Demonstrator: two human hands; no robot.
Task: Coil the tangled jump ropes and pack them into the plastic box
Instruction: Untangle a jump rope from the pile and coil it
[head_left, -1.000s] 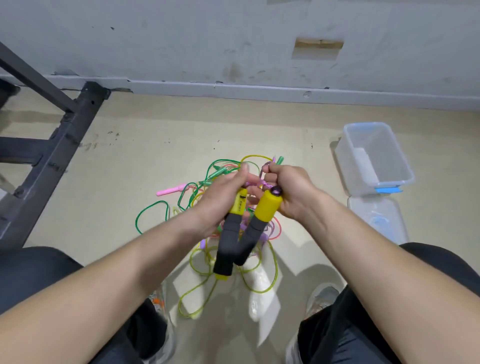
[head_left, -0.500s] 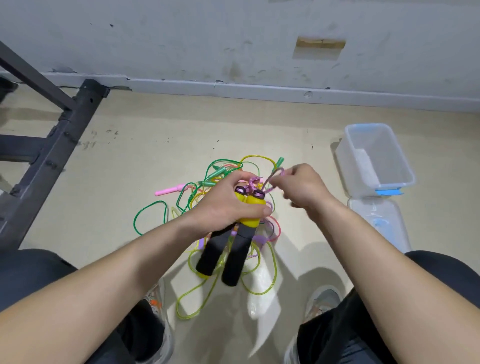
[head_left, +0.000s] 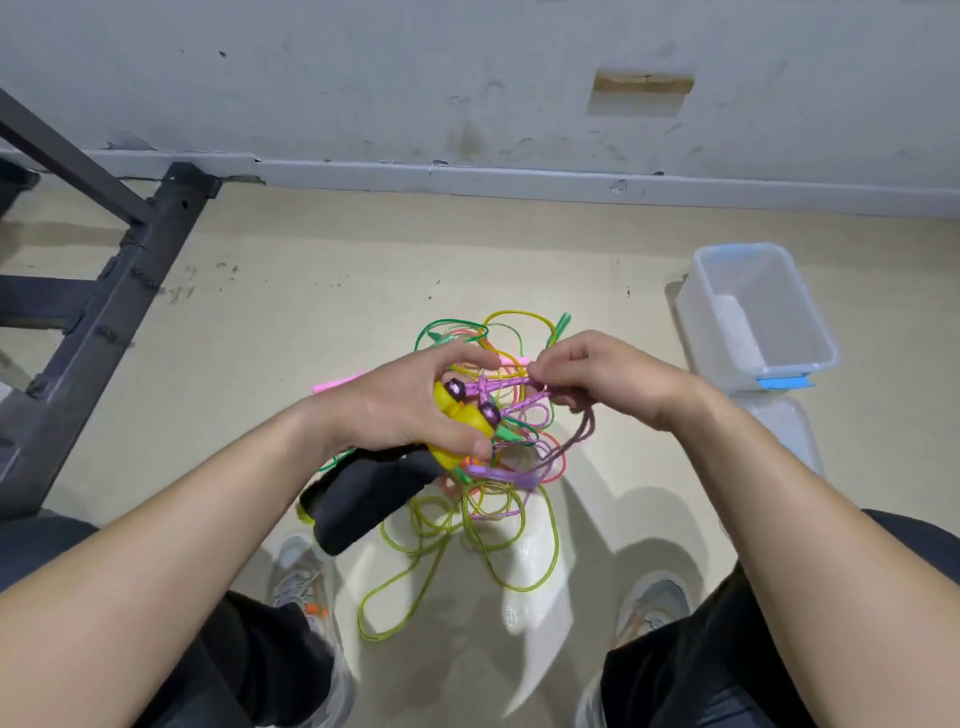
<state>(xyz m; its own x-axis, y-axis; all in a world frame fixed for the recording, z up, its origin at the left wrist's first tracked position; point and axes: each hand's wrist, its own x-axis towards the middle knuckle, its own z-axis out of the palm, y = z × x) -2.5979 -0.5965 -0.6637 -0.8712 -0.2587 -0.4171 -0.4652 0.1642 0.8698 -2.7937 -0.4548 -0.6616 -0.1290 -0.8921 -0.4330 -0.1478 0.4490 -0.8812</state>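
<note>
Currently left hand (head_left: 400, 410) wrapped round both yellow-and-black handles (head_left: 460, 423), held together above rope tangle (head_left: 483, 499) on floor (head_left: 311, 291). Right hand (head_left: 608, 382) pinches purple rope (head_left: 511, 387) just beside handle tops, cord taut between hands. Plastic box (head_left: 810, 332) stands well right, lid (head_left: 789, 431) beside it.

Handles (head_left: 363, 496) partly covered by left hand (head_left: 395, 410), box lid (head_left: 789, 431) half behind right forearm (head_left: 769, 493), metal frame (head_left: 104, 312) cut by left edge

A dark metal frame (head_left: 130, 291) stands at the far left on the beige floor (head_left: 322, 291), before a scuffed grey wall (head_left: 363, 78) with a pale baseboard (head_left: 519, 179).
</note>
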